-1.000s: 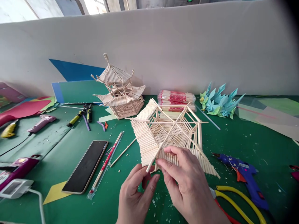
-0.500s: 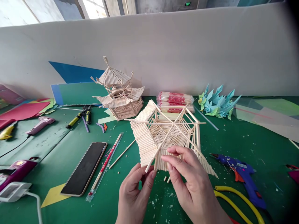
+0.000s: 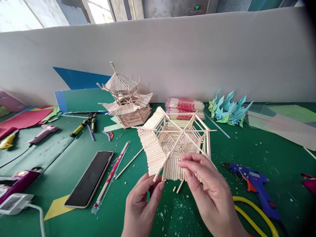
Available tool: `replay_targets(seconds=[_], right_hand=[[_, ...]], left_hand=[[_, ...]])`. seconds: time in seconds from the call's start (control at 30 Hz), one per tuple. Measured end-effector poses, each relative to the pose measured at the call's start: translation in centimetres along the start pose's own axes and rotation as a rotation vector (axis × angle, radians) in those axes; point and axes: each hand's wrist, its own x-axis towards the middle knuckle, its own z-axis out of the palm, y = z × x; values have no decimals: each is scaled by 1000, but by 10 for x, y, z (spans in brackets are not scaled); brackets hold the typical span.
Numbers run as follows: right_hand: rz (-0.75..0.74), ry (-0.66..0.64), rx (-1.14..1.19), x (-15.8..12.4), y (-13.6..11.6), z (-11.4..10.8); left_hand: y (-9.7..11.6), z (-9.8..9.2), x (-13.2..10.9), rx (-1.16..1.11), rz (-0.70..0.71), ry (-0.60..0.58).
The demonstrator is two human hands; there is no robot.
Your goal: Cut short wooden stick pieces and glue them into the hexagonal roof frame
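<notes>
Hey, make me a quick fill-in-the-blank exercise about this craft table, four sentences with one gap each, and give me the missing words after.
1. The left hand is nearer the phone, whose screen faces ____.
2. The right hand is at the stick frame, which stands on a ____ table.
3. The glue gun has a ____ body.
4. The stick pagoda stands to the ____ of the wrapped stick bundles.

Missing words: up; green; blue; left.

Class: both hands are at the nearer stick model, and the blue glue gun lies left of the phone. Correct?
Wrong side: the head view shows the glue gun right of the phone. Left hand and right hand are at the nearer stick model.
</notes>
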Motion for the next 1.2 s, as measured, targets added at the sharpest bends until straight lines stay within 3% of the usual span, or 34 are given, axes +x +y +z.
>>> replay_targets(seconds=[0.1,0.33,0.67,1.03,1.2], right_hand=[[-2,22,28,-1,-2,-3],[-172,-34,-296,0,-4,7],[-175,-134,-368,2,0,14],[-185,-207,-427,0,7,13],[-189,-191,-442,0,7,14]], left_hand=[[0,-1,-1,-11,13,25],[4,1,4,45,30,39],[4,1,2,90,-25,-20],[13,1,6,364,229,2],[9,1,5,403,273,7]])
